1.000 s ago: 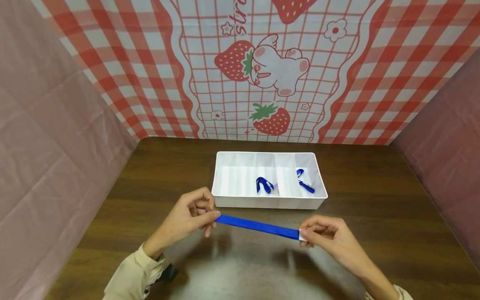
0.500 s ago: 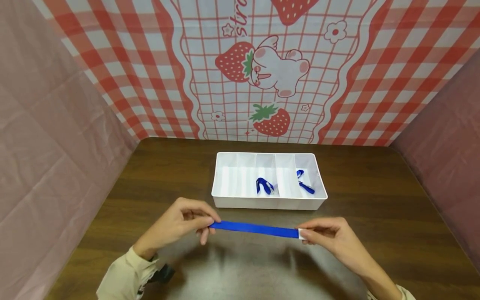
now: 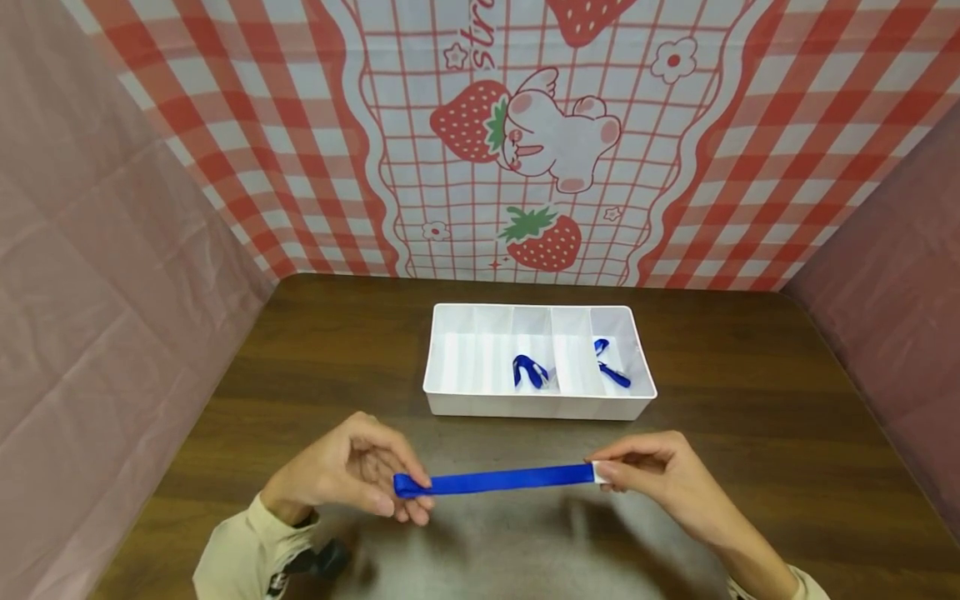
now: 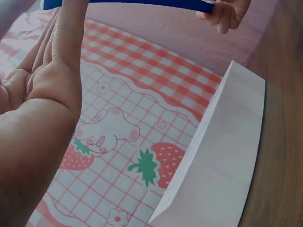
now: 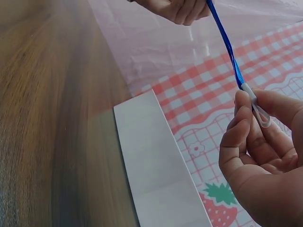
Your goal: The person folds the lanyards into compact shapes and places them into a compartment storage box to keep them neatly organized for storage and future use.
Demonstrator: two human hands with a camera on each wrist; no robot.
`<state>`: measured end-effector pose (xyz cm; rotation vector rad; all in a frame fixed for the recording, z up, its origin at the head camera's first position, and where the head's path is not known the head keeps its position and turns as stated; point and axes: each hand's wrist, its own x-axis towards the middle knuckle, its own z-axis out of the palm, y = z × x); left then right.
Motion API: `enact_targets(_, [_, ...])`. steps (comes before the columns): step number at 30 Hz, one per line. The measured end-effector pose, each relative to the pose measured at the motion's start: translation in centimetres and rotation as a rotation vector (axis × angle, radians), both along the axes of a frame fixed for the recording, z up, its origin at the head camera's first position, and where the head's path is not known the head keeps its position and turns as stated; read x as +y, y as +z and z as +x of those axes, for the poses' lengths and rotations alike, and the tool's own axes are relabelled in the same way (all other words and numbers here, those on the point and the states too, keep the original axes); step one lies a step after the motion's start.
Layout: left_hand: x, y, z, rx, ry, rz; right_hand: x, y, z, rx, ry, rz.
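Note:
A flat blue strap [image 3: 510, 480] stretches between both hands in front of the white box. My right hand [image 3: 656, 467] pinches its white end piece between thumb and fingertips. From that end piece a small clear loop [image 5: 265, 120] sticks out, seen in the right wrist view. At the strap's other end, folded into a loop, my left hand [image 3: 348, 471] holds it between the index finger and the fingers behind, with the thumb apart. The left wrist view catches the strap [image 4: 142, 4] along its top edge.
Behind the hands stands a white divided box [image 3: 540, 407] on the brown wooden table [image 3: 750, 375]. A folded blue strap [image 3: 531, 372] lies in a middle compartment, another blue piece [image 3: 615, 377] in the rightmost. A strawberry-patterned cloth [image 3: 555, 167] hangs behind.
My left hand has moved down and nearer, its thumb coming off the strap. The strap's left end has dropped and its folded loop shows. My right hand has barely moved.

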<state>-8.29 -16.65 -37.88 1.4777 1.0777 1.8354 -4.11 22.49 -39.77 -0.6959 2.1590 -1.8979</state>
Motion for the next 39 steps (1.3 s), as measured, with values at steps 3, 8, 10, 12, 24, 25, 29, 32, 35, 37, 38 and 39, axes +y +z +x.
enact_targets(3, [0.1, 0.0, 0.2, 0.005, 0.037, 0.003, -0.2, 0.1, -0.1, -0.025, 0.002, -0.024])
enact_targets(8, [0.5, 0.1, 0.2, 0.066, 0.156, 0.009, -0.6, 0.2, -0.4, -0.058, 0.015, -0.025])
enact_targets(10, [0.8, 0.2, 0.2, 0.087, 0.167, 0.007, -0.7, 0.2, -0.5, -0.061, 0.03, -0.024])
enact_targets(12, [1.2, 0.6, 0.3, 0.067, 0.124, -0.003, -0.7, 0.1, -0.7, -0.076, 0.042, -0.022])
enact_targets(24, [2.8, 2.4, 1.3, 0.226, 0.268, -0.212, -1.1, 0.1, -1.0, -0.058, 0.032, 0.037])
enact_targets(25, [2.8, 2.3, 1.4, 0.241, 0.318, -0.241, -1.2, 0.2, -1.0, -0.047, 0.028, 0.046])
enact_targets(29, [3.5, 2.2, 1.4, 0.335, 0.53, -0.325, -1.7, 0.4, -0.7, 0.003, -0.018, 0.09])
enact_targets(32, [4.1, 2.4, 1.3, 0.397, 0.637, -0.362, -2.0, 0.6, -0.6, 0.033, -0.063, 0.114])
enact_targets(35, [4.9, 2.5, 1.4, 0.415, 0.706, -0.409, -2.4, 0.8, -0.4, 0.042, -0.109, 0.132])
enact_targets(37, [5.4, 2.5, 1.4, 0.398, 0.735, -0.438, -2.8, 0.9, -0.3, 0.048, -0.142, 0.153])
enact_targets(38, [5.7, 2.6, 1.5, 0.391, 0.749, -0.452, -2.9, 0.9, -0.2, 0.049, -0.159, 0.164])
enact_targets(39, [6.0, 2.6, 1.5, 0.385, 0.757, -0.46, -3.1, 1.0, -0.2, 0.048, -0.175, 0.173])
